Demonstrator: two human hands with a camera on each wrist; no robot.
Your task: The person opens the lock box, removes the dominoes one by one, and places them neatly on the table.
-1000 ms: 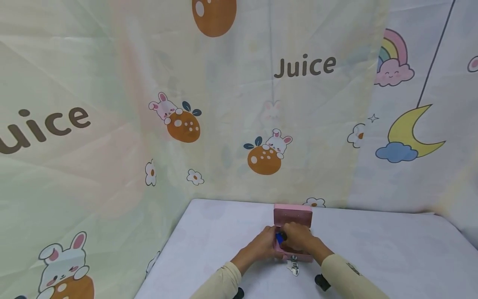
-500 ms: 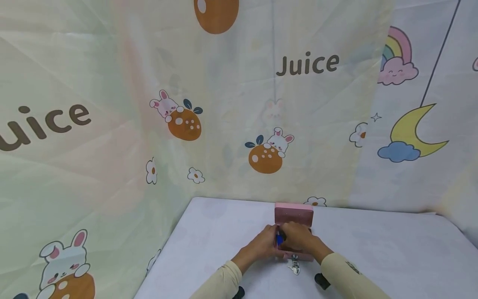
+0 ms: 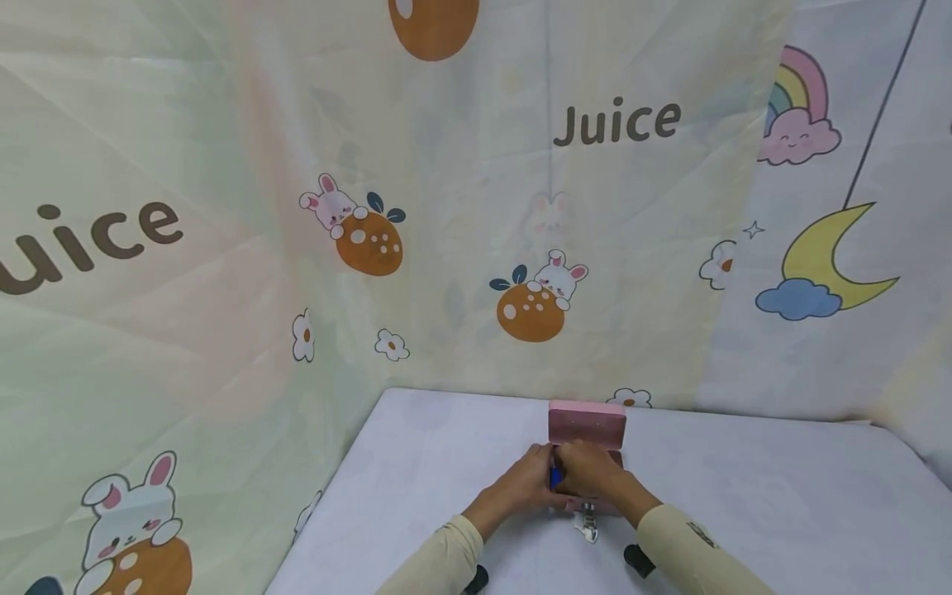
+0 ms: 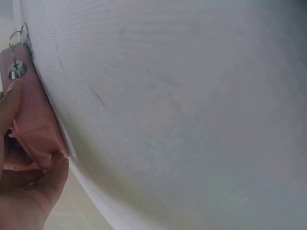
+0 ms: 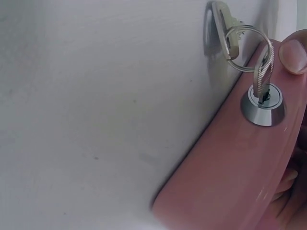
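A pink lockable metal box (image 3: 586, 428) stands with its lid raised near the table's far edge. Keys on a ring (image 5: 249, 48) hang at its front lock (image 5: 264, 103), one of them in the keyhole. My left hand (image 3: 526, 481) grips the left side of the box, with a digit at the front wall near the lock (image 4: 17, 70) and others at the corner. My right hand (image 3: 591, 471) reaches into the box, fingers bent downward and mostly hidden. A small blue thing (image 3: 555, 478) shows between the hands; I cannot tell whether the right hand holds it.
The box rests on a white-covered table (image 3: 424, 463). Printed cloth (image 3: 446, 207) hangs behind and to the left of it. Dark wrist gear (image 3: 638, 560) shows by the right sleeve (image 3: 692, 545).
The head view has tilted slightly, so the scene sits a little higher. Less of the blue thing shows beside the right hand. Both hands stay at the box.
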